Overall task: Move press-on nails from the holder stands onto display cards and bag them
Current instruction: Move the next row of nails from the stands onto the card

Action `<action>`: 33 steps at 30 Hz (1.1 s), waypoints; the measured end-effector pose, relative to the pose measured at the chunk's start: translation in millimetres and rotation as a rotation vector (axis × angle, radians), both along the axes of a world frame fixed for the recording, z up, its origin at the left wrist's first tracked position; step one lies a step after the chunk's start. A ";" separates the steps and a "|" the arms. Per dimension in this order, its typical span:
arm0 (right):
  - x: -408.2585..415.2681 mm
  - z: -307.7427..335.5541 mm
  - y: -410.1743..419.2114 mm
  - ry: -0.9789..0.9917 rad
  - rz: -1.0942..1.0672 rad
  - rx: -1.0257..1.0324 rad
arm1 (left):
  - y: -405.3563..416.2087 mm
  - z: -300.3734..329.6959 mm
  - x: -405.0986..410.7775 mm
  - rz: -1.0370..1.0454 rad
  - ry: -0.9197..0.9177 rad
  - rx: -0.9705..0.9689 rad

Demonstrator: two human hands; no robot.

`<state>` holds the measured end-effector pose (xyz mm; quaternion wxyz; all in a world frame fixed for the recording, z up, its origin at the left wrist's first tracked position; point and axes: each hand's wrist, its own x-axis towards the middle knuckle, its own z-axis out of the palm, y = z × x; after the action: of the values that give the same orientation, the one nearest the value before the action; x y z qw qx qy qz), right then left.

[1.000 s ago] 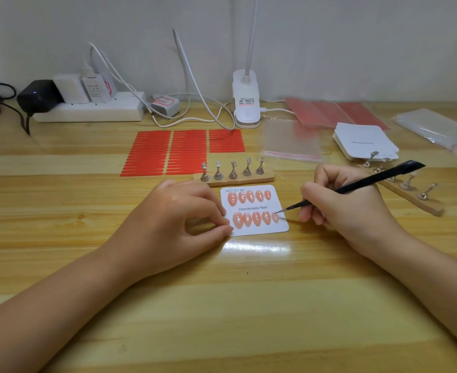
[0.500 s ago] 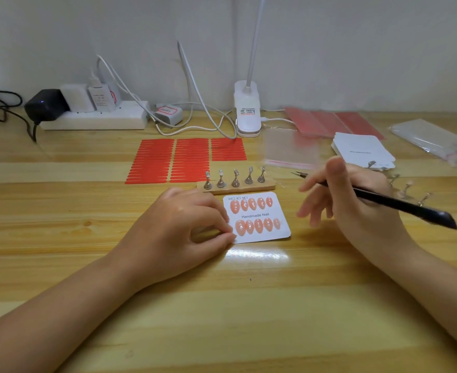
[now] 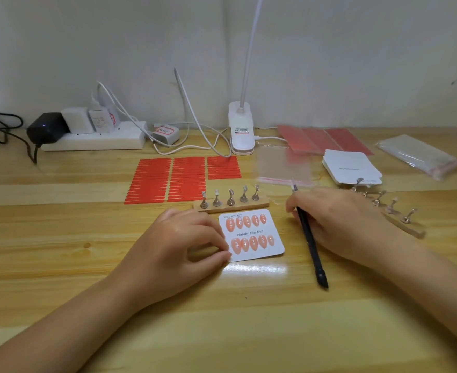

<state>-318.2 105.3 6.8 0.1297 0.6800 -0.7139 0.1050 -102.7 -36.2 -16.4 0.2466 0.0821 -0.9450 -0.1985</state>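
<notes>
Head view: the card [image 3: 251, 235] is pinned by left hand [image 3: 179, 246]; tweezers [image 3: 309, 238] are held loosely by right hand [image 3: 340, 219] and should be laid aside before the bag [image 3: 283, 168] is taken.

Wooden table [image 3: 60, 265], display card [image 3: 251, 254], two holder stands [image 3: 231, 206], red strips [image 3: 168, 179], power strip [image 3: 92, 141], clear bags [image 3: 418, 154]
</notes>
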 end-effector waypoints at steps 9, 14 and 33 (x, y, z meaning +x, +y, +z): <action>-6.4 -5.0 0.8 0.063 -0.075 0.087 | 0.9 1.5 0.4 0.002 -0.001 -0.005; 0.5 2.3 8.1 0.113 -0.028 0.079 | 0.6 1.2 0.5 -0.001 0.003 -0.007; -25.7 15.6 12.1 -0.108 -0.129 -0.002 | 0.2 0.4 0.0 -0.016 0.033 -0.012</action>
<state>-343.9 117.3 22.4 0.0982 0.6257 -0.7622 0.1338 -102.7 -36.0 -16.0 0.2610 0.0696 -0.9427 -0.1960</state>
